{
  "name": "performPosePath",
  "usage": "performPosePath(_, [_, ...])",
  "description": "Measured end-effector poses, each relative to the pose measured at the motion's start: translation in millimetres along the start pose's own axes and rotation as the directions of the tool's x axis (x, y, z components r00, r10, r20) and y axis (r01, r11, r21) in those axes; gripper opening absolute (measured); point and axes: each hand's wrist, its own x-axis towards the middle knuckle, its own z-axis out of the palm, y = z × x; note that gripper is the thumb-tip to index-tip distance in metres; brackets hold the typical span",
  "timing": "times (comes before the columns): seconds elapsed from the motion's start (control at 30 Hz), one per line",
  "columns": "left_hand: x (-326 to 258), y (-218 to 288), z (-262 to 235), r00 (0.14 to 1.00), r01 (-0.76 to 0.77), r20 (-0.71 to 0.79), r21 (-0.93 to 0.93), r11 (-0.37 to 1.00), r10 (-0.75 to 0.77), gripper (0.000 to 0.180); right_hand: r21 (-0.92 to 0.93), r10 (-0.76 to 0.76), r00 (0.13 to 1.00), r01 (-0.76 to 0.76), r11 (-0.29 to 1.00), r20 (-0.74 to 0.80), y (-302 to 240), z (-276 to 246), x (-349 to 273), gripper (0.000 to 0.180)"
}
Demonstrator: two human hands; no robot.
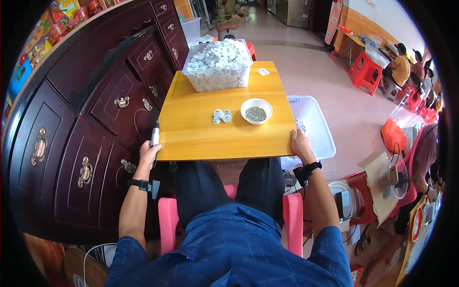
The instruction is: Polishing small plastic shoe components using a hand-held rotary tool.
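Note:
At the near left corner of the yellow wooden tabletop [196, 138], my left hand [149, 152] is closed around a slim silver electric screwdriver [155, 136], its dark tip pointing away from me. My right hand [301, 145] grips the tabletop's near right corner, fingers curled at the edge. A small group of round whitish plastic pieces [222, 115] lies mid-table. To their right stands a white bowl [245, 114] of small metal screws [256, 114]. At the far side a clear plastic bin [215, 83] is heaped with similar whitish pieces [222, 55].
Dark wooden drawers [103, 138] stand close along the left. Right of the table, lower down, is a clear tub [318, 129] with some small pieces inside. A small white card [263, 71] lies on the table. Pink chair arms [292, 220] flank me. Several people sit at the right.

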Motion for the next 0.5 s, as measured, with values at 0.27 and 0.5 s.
performPosePath(0.27, [-61.8,4.7,-20.8,1.000,0.022,0.017,-0.051,0.998,-0.021,0.032,0.035,-0.079,0.997,0.079,0.996,-0.005,19.4,-12.3,-54.1,0.038])
performPosePath(0.5, [-104.1,29.9,-29.7,0.996,0.085,0.015,0.065,0.994,-0.086,0.033,0.110,-0.093,0.996,0.092,0.990,0.000,22.1,-23.6,-84.7,0.037])
